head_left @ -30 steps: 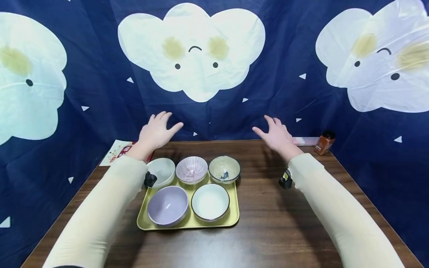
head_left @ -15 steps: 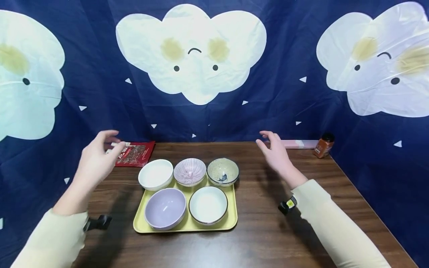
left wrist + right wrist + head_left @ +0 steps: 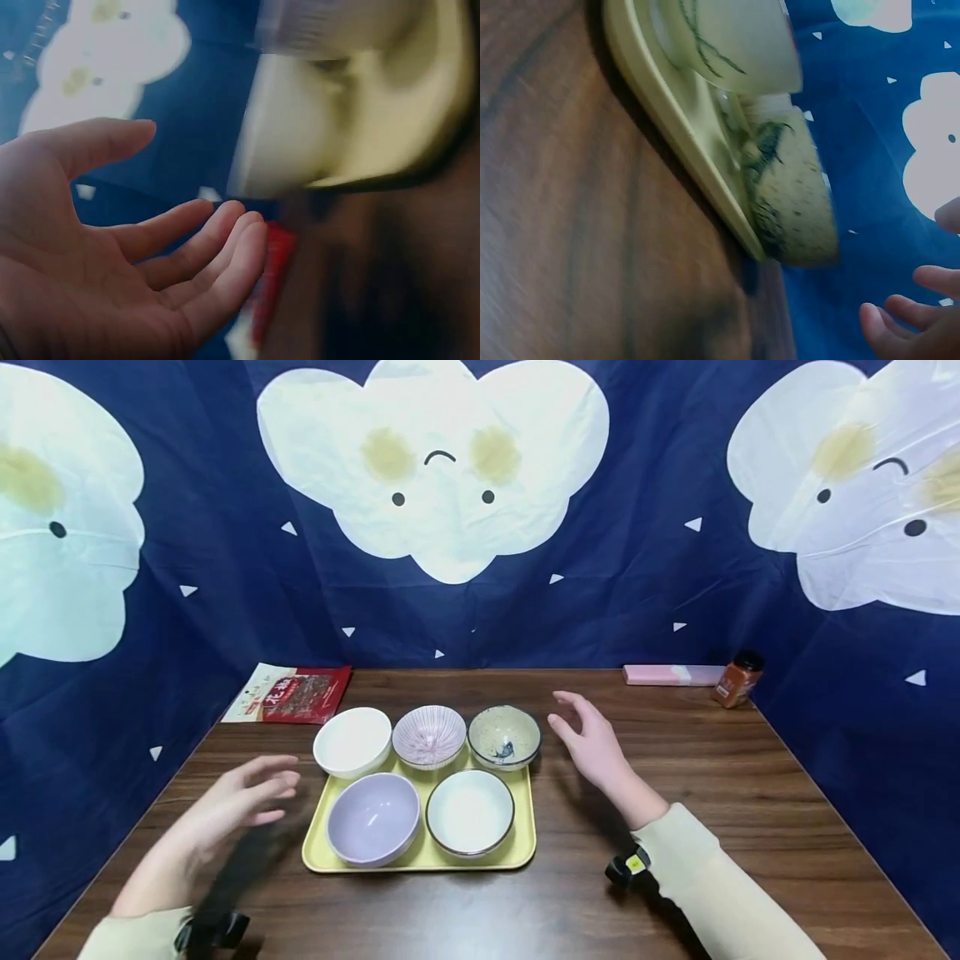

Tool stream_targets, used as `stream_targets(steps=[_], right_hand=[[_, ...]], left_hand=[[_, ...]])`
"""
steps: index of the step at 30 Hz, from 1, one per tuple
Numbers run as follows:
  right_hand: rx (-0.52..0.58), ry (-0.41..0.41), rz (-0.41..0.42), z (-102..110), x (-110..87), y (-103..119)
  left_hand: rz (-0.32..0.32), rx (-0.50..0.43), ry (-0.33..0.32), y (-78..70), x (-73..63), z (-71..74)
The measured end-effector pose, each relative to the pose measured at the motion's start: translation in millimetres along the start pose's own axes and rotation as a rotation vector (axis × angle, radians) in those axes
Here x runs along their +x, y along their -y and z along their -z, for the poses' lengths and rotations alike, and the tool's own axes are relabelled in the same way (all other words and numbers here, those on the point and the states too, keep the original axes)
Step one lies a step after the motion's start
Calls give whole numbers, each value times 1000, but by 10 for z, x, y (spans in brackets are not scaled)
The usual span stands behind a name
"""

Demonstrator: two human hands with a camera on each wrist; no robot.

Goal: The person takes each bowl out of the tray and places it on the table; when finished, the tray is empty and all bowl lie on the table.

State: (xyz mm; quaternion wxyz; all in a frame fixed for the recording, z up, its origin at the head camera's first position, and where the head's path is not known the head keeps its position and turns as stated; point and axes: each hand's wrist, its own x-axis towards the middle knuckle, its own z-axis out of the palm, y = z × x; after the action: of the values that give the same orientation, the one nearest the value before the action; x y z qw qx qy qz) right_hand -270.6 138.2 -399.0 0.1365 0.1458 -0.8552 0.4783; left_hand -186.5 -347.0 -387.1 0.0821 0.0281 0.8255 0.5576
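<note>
A yellow tray (image 3: 318,857) on the wooden table carries several bowls. At its back stand a white bowl (image 3: 352,742), a purple-striped bowl (image 3: 429,737) and a speckled bowl (image 3: 505,737) with a dark blue motif. The front pair is a lilac bowl (image 3: 373,820) and a white bowl with a dark rim (image 3: 470,812). My left hand (image 3: 236,806) hovers left of the tray, fingers relaxed and holding nothing. To the right of the speckled bowl, my right hand (image 3: 592,743) hangs with loosely bent fingers, apart from it and holding nothing.
A red and white food packet (image 3: 292,695) lies at the back left of the table (image 3: 675,760). At the back right are a pink box (image 3: 667,675) and a jar of orange-red spice (image 3: 738,679) with a black lid. A blue cloud-print curtain (image 3: 510,618) hangs behind.
My left hand has swung from above the back left down to the tray's left side. My right hand has come lower and nearer to the speckled bowl. The bowls stay put on the tray.
</note>
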Motion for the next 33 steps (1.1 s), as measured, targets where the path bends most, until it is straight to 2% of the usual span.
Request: stream_targets(steps=[3, 5, 11, 15, 18, 25, 30, 33], right_hand=[[33, 49, -76, -75, -24, -36], [79, 81, -140, -116, -32, -49], [379, 161, -349, -226, -15, -59], [497, 188, -443, -269, 19, -77], [531, 200, -489, -303, 40, -88], [559, 209, -539, -412, 88, -115], [547, 166, -569, -494, 102, -119], [559, 129, -581, -510, 109, -120]], left_hand=[[81, -61, 67, 124, 73, -102], [103, -64, 95, 171, 119, -163], [74, -55, 123, 275, 212, -253], [54, -56, 121, 349, 249, -263], [51, -48, 112, 392, 255, -267], [61, -22, 90, 433, 285, -287], [32, -8, 90, 449, 274, -271], [40, -14, 93, 455, 281, -272]])
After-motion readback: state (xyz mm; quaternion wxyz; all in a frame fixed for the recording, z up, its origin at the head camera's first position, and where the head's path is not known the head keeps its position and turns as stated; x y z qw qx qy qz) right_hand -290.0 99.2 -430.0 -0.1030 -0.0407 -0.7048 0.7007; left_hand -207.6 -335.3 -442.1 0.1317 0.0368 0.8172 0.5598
